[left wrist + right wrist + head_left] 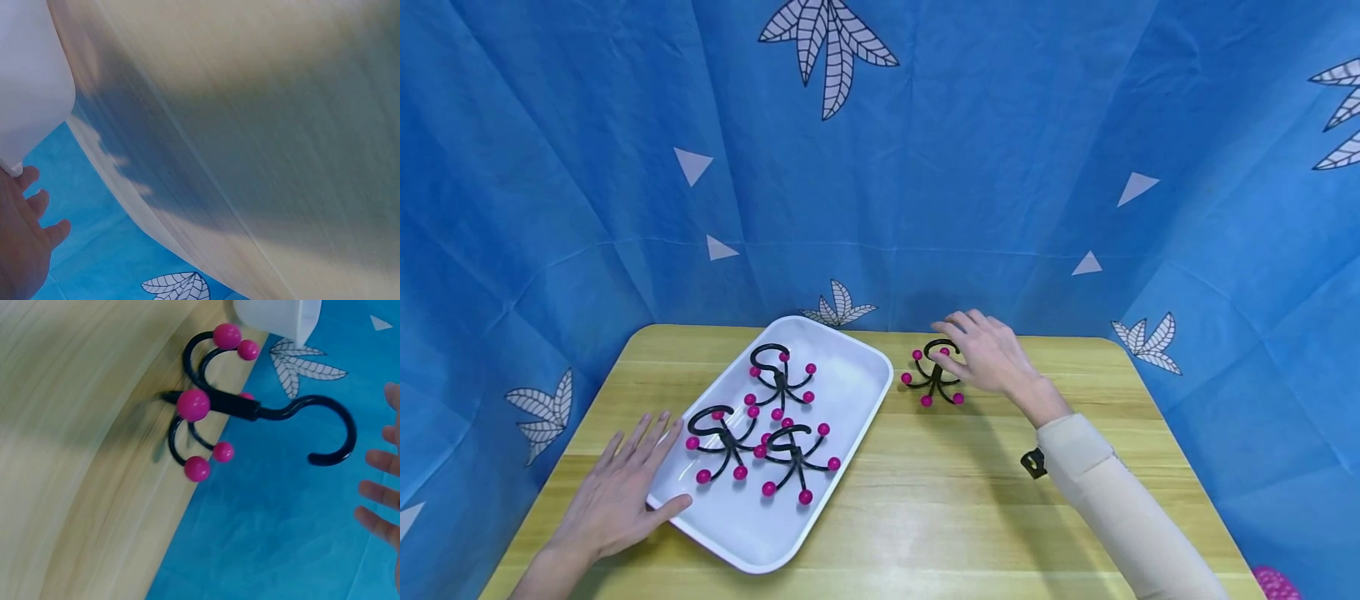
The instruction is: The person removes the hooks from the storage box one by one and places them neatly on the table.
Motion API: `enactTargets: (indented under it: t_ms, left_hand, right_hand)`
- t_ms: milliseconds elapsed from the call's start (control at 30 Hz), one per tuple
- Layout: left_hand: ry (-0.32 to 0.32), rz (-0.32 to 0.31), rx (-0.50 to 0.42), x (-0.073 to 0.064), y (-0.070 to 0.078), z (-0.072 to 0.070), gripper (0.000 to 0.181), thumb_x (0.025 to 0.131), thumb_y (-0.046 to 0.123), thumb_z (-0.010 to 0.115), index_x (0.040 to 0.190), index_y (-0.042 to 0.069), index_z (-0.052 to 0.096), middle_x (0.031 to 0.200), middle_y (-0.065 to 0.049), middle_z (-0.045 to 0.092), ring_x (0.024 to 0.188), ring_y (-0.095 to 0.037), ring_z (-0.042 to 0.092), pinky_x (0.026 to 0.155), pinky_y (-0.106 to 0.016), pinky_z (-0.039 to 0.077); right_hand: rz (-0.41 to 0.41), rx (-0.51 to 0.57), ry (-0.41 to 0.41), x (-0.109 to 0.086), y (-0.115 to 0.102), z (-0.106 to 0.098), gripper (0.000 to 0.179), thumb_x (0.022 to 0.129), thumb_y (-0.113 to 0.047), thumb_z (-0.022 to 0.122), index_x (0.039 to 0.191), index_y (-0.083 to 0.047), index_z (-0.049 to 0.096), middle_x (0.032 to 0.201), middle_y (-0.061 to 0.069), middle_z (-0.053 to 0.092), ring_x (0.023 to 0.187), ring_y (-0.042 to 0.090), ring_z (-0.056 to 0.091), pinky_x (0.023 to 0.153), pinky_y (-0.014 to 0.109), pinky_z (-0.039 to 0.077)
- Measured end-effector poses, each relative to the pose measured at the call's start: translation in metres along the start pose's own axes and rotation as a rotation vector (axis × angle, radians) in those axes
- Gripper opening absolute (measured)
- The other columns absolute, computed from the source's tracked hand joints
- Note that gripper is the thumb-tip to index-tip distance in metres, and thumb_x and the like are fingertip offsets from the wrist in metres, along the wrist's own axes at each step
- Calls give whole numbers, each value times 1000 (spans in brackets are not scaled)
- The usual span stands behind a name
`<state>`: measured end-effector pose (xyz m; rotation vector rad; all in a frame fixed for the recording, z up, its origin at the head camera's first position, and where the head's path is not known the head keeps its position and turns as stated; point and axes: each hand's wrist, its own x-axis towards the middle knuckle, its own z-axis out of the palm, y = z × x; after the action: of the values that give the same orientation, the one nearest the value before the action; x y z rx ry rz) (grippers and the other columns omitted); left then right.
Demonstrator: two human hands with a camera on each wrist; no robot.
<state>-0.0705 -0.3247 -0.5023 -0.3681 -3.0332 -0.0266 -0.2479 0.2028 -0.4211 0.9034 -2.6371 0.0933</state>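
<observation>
Right grip spread wide beside a pink-tipped black hook
It stands near the back edge of the surface, apart from the fingers; left grip, also wide, touches the tray.

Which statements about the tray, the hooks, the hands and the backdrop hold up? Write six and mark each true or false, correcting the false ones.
1. Three pink-tipped black hooks are in the white tray. True.
2. The left hand is at the tray's edge. True.
3. The fourth hook is in the tray too. False: it is on the wooden table, right of the tray.
4. The right hand is closer to the fourth hook than the left hand is. True.
5. The right hand is clenched in a fist. False: its fingers are extended.
6. The curtain is plain red. False: it is blue and patterned.
</observation>
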Motion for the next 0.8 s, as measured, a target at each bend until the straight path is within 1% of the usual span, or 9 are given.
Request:
enactTargets:
  t_ms: [167,367,533,633,700,800]
  left_hand:
    - [-17,-7,-10,0,0,-1,111,90,74,63,168,7,23,172,-25,29,162,-45,22,122,-25,-33]
    - [-8,-3,-13,0,0,-1,110,89,73,64,168,7,23,172,-25,29,163,-44,20,122,-25,-33]
    - [-7,-3,-14,0,0,0,111,89,73,64,169,7,22,172,-25,30,165,-44,16,122,-25,-33]
    - [-5,-2,-15,0,0,1,111,90,73,64,169,8,22,171,-26,31,165,-43,15,122,-25,-34]
    - [5,2,-11,0,0,1,111,89,73,64,169,8,23,171,-26,32,164,-43,17,122,-24,-33]
    - [25,11,-6,0,-1,1,110,89,72,65,168,8,24,169,-26,34,164,-43,20,122,-23,-33]
  right_hand:
    - [-22,-9,25,2,-12,-8,53,99,-51,67,140,-17,67,133,8,72,120,31,67,91,46,64]
    - [-77,-10,83,5,-28,-13,55,97,-53,66,139,-17,68,130,6,73,115,29,68,89,43,64]
    - [-116,-4,82,7,-45,-17,58,97,-54,67,140,-16,67,129,5,74,115,28,68,91,43,63]
    - [-148,2,98,8,-57,-17,59,97,-55,67,141,-16,66,129,4,74,115,27,68,92,42,62]
    - [-170,12,113,9,-64,-17,58,97,-55,67,139,-15,67,128,3,74,114,27,69,91,42,62]
    - [-197,17,121,9,-74,-16,58,96,-56,67,138,-16,67,127,2,75,114,26,69,94,42,63]
